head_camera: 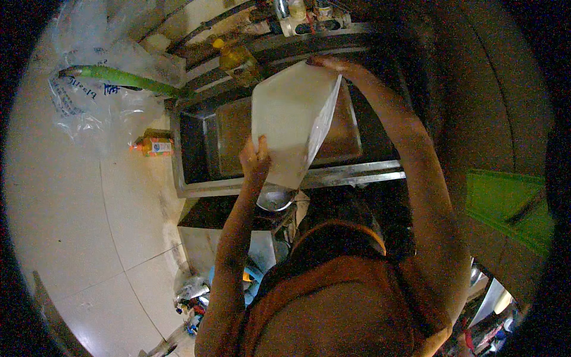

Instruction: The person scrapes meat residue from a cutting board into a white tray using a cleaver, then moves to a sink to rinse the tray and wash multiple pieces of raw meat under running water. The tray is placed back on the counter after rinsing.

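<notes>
A large whitish rectangular plastic tray or container [290, 116] is held tilted above a metal sink basin [178, 174]. My left hand [256, 156] grips its left side, with fingers over the edge. My right hand [328, 63] grips its far upper corner; the fingers there are dim. Lying in the sink below is a second rectangular tray [350, 129], partly hidden behind the held one. Just under the held container's near corner, a round metal bowl or ladle [275, 198] shows at the sink's front edge.
A bottle of yellow liquid [238, 62] stands behind the sink. An orange bottle [154, 146] lies at its left side. A green hose [129, 80] crosses clear plastic wrapping [89, 102]. A rack with jars [312, 22] sits at the back; a green plastic basket [508, 205] is at right.
</notes>
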`<state>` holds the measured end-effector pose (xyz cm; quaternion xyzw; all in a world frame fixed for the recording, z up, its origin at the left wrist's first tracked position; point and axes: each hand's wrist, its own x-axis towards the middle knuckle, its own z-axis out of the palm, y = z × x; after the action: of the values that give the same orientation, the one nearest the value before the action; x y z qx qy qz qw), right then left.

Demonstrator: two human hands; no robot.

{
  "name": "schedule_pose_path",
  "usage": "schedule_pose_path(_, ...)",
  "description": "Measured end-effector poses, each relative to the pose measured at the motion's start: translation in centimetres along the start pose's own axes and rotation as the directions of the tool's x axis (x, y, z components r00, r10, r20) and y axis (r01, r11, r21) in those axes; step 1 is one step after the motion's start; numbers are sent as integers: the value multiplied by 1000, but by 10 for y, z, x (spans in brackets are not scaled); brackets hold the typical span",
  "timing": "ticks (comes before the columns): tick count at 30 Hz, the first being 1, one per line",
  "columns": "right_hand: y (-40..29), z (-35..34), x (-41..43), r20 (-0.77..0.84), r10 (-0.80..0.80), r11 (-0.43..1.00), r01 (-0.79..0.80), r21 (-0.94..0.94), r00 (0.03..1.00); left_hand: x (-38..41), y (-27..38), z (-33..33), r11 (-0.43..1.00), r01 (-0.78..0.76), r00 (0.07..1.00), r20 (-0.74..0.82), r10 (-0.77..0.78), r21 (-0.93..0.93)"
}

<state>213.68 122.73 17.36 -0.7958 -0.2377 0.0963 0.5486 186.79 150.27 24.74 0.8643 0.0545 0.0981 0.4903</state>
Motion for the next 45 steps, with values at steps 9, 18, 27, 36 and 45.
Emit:
schedule_pose_path(9, -180, 35, -93, -129, 161, 926, -195, -324, 978, 43, 25, 60, 980, -110, 985, 150, 86, 163)
schedule_pose_path(18, -198, 86, -163, -161, -180, 495, -52, -867, 970, 84, 29, 112, 844, 272, 948, 277, -154, -462)
schedule_pose_path(27, -152, 54, -99, -236, -375, 457, -43, -888, 897, 90, 19, 112, 974, -87, 963, 232, 135, -208)
schedule_pose_path(36, -181, 149, -215, -478, -218, 691, -212, -692, 851, 78, 41, 84, 634, 487, 871, 287, -398, -600)
schedule_pose_path(45, -143, 107, -131, -727, -193, 949, -62, -308, 659, 50, 99, 62, 866, 377, 909, -48, -414, -327)
